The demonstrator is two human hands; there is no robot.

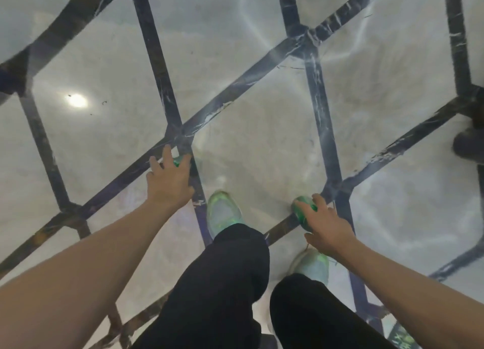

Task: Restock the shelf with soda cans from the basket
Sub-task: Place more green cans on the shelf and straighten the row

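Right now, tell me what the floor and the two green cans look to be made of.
Floor: looks like polished marble or stone tile, pale slabs with dark veined inlay strips; a lamp glare reflects off it. Green can in the right hand: probably painted metal, glossy green, though blurred. Green can under the left hand: only a shiny green sliver shows; material unclear.
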